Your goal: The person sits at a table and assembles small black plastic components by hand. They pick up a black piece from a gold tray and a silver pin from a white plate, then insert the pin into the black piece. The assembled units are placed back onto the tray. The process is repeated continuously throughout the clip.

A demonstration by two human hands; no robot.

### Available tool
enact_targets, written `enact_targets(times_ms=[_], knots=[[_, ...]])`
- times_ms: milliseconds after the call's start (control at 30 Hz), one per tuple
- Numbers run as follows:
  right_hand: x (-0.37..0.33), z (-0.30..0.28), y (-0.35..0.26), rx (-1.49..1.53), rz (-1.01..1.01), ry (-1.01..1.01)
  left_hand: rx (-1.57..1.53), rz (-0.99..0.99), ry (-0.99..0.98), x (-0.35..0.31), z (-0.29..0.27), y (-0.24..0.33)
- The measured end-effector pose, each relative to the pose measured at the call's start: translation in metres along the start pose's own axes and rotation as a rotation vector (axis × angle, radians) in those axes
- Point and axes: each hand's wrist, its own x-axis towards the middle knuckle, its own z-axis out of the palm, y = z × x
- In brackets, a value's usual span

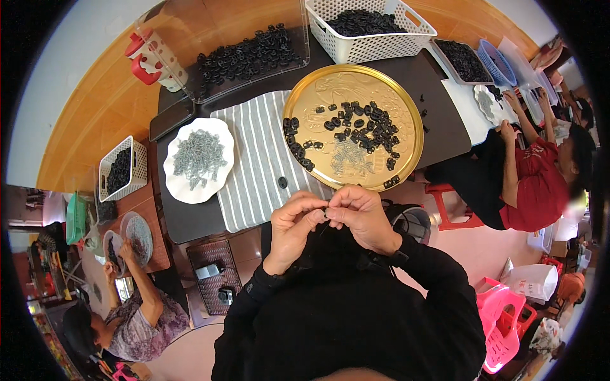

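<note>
My left hand [296, 227] and my right hand [363, 219] meet at the table's near edge, fingertips pinched together. Between them is a small dark piece [326, 214], mostly covered by the fingers; its exact kind is hard to make out. Just beyond lies a round gold tray [311, 89] bearing many small black oval plastic parts [376, 127] and a patch of thin grey pin-like pieces [351, 159]. A single black oval part [282, 182] rests on the grey striped cloth [244, 152]. To its left, a white scalloped plate [180, 187] holds a heap of similar grey pieces [198, 159].
A clear bin [251, 79] and a white perforated basket [368, 46], both with black parts, stand at the back. A phone-like dark slab [171, 119] and a spotted cup [155, 60] are at left. People work on both sides: a red shirt [540, 184], a patterned shirt [143, 327].
</note>
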Motion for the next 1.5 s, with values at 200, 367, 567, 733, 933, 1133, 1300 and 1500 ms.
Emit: enact_targets(times_ms=[200,367,567,733,933,1133,1300,1500], knots=[[0.023,-0.024,-0.032,-0.977,-0.57,0.146,-0.154,-0.105,0.038,0.002,-0.003,-0.003],[0.043,-0.037,-0.031,-1.323,-0.723,0.022,-0.141,-0.104,0.093,0.002,-0.01,-0.006],[0.047,-0.024,-0.034,-1.527,-0.75,-0.039,-0.062,-0.097,0.136,-0.001,-0.013,-0.01],[0.048,-0.024,-0.039,-1.643,-0.74,-0.045,-0.089,-0.104,0.149,-0.001,-0.017,-0.012],[0.052,-0.016,-0.042,-1.83,-0.637,-0.13,-0.088,-0.104,0.141,0.0,-0.017,-0.011],[0.05,-0.035,-0.045,-1.55,-0.651,-0.111,-0.108,-0.077,0.145,-0.001,-0.015,-0.011],[0.038,-0.03,-0.045,-0.934,-0.487,-0.129,-0.099,-0.085,0.152,0.004,-0.008,-0.01],[0.04,-0.014,-0.01,-0.516,-0.404,-0.034,-0.217,-0.045,0.152,0.028,0.007,-0.018]])
